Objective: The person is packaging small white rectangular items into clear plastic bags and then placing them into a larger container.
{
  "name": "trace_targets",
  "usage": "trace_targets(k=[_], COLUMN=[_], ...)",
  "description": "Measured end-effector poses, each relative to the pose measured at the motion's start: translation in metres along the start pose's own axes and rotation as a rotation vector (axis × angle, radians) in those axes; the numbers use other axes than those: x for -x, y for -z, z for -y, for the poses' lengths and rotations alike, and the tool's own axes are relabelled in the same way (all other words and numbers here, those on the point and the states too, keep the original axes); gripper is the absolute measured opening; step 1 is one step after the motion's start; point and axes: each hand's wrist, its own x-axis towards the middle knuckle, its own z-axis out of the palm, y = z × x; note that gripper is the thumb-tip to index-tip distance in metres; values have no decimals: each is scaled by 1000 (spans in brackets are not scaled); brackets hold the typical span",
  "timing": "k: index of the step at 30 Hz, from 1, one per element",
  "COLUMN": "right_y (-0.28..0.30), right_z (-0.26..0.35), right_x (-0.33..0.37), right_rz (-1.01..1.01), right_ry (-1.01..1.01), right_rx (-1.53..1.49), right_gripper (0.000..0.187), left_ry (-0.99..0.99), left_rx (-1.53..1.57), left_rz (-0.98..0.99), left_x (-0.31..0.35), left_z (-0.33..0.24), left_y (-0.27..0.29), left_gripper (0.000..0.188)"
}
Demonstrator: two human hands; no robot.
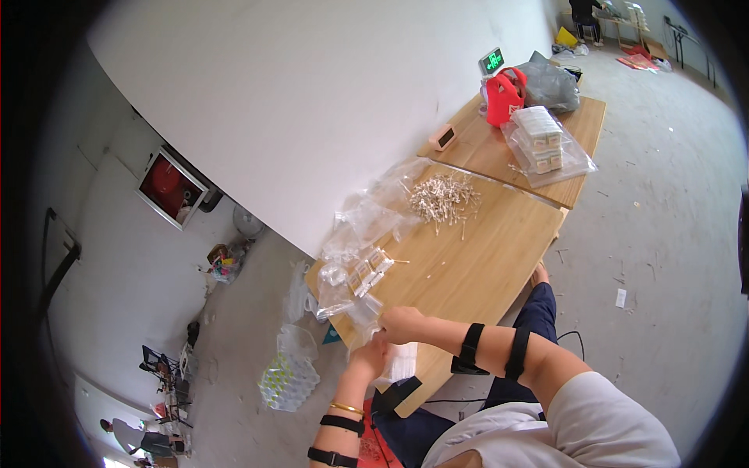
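A pale sleeve [608,413] lies nearest; beyond it, the left hand [368,359] and right hand [402,324] meet over the counter [484,246], their closure and any hold impossible to tell. Clear plastic [364,310] lies just beside them, white swabs [443,199] heaped farther off.

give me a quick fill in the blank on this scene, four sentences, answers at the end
The handled bag next to the grey plastic bag is coloured ____.
The right arm wears ____ black straps.
The gold bracelet is on the ____ arm.
Of the right hand and the left hand, the one nearer the cotton swabs is the ____.

Missing words: red; two; left; right.
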Motion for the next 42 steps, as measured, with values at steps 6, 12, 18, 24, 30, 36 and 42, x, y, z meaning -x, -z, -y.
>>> trace_targets(k=[6,12,18,24,30,36,42], right_y=[-4,-8,-52,-107,-69,-69,-99], right_z=[8,40,28,15,-44,-152,-144], right_x=[-12,-11,-24,-9,3,20,24], right_rz=[167,250,105,142,-240,-295,-202], right_ry=[53,195,275,-23,92,-126,-289], right_rx=[-306,-548,-204,-190,-383,-104,-307], right_gripper=[32,31,31,34,27,51,54], left_ry=[19,-69,-214,27,87,171,161], left_rx=[-7,356,792,1329,1528,1743,1787], left_rz=[-20,133,-82,78,109,135,101], left_x=[8,15,16,9,-1,4,-4], left_z=[19,45,51,50,68,43,44], left_y=[-10,-8,-82,-156,-189,-181,-195], left_gripper=[35,27,27,33,49,68,75])
